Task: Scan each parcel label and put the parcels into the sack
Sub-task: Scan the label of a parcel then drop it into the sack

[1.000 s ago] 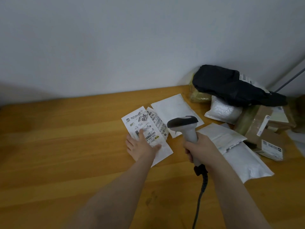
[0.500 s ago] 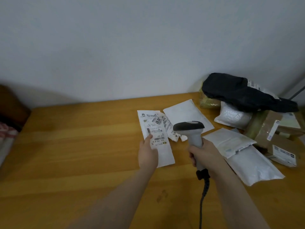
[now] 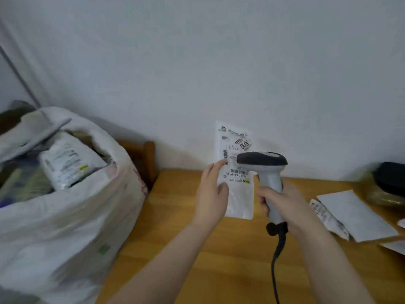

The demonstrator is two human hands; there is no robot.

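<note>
Left grip (image 3: 211, 194) holds the thin parcel (image 3: 240, 200) upright by its edge — light, floppy, likely slick, best pinched there; right grip (image 3: 282, 202) clenches the scanner (image 3: 262, 160).

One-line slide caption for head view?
Left hand holds a labelled white parcel upright above the table, right hand grips the barcode scanner beside it, sack at left.

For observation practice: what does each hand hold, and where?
Left hand holds the parcel by its left edge; right hand grips the scanner by its handle.
</note>
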